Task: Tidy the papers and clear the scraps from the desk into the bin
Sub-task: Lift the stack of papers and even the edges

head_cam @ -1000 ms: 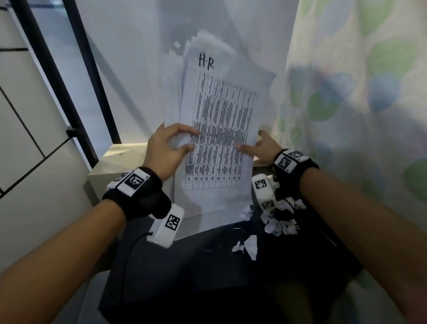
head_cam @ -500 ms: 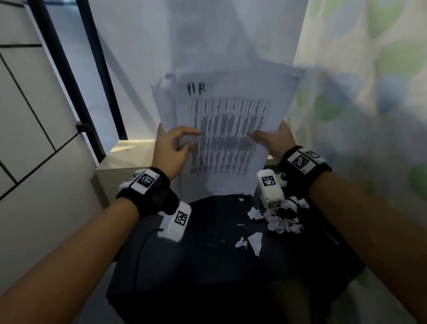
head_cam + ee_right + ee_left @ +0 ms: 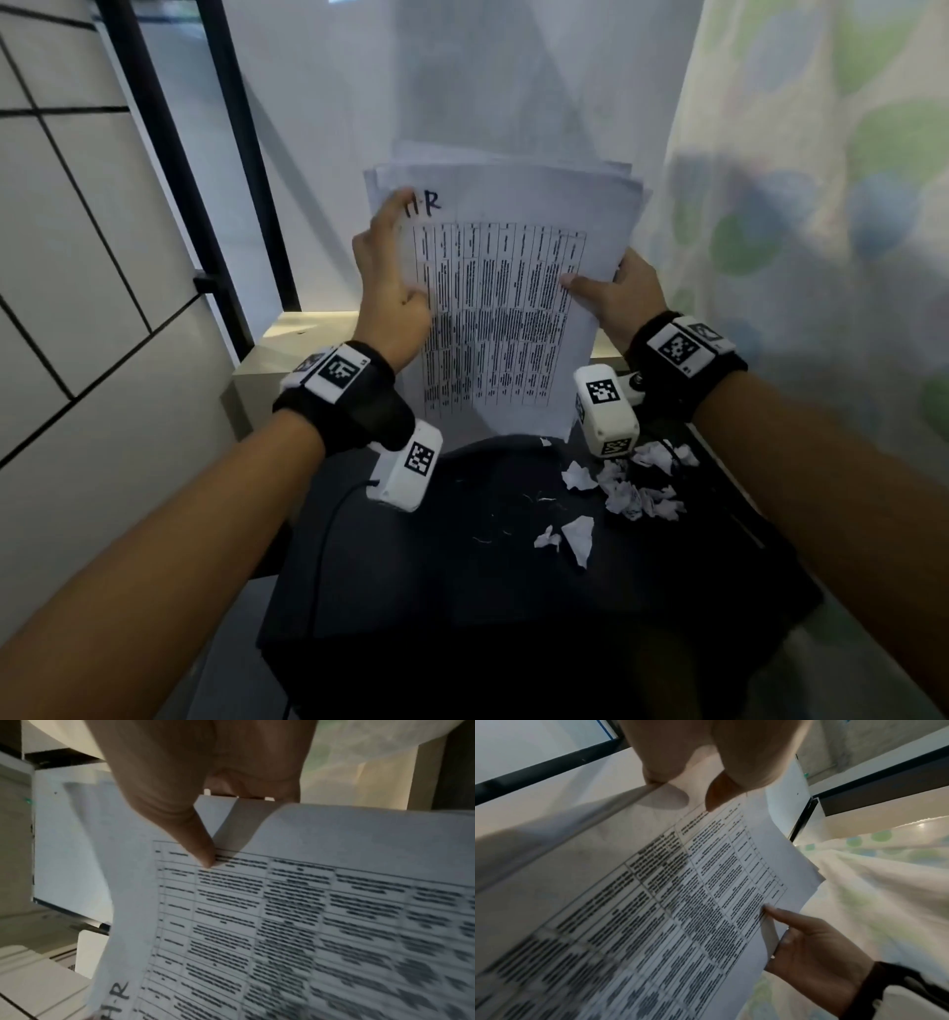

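Note:
A stack of printed papers (image 3: 503, 318) with "HR" handwritten at its top stands upright over the far edge of the dark desk (image 3: 436, 591). My left hand (image 3: 390, 288) is on the stack's left edge, fingers reaching up to the "HR". In the left wrist view, that left hand (image 3: 706, 770) pinches the papers (image 3: 680, 902) between thumb and fingers. My right hand (image 3: 616, 303) grips the right edge, thumb on the front sheet. The right wrist view shows this right hand (image 3: 205, 791) on the papers (image 3: 308, 923). Crumpled white scraps (image 3: 631, 488) lie on the desk at the right, and two more scraps (image 3: 570, 537) sit nearer me.
A curtain with coloured dots (image 3: 821, 205) hangs close on the right. A black window frame (image 3: 226, 154) and a tiled wall (image 3: 77, 257) stand at the left, with a beige ledge (image 3: 287, 334) behind the desk. A black cable (image 3: 328, 539) crosses the desk's left side. No bin shows.
The stack has gone from leaning and fanned to upright and more squared. My left hand has slid from mid-page up the left edge to the "HR". My right hand keeps its hold.

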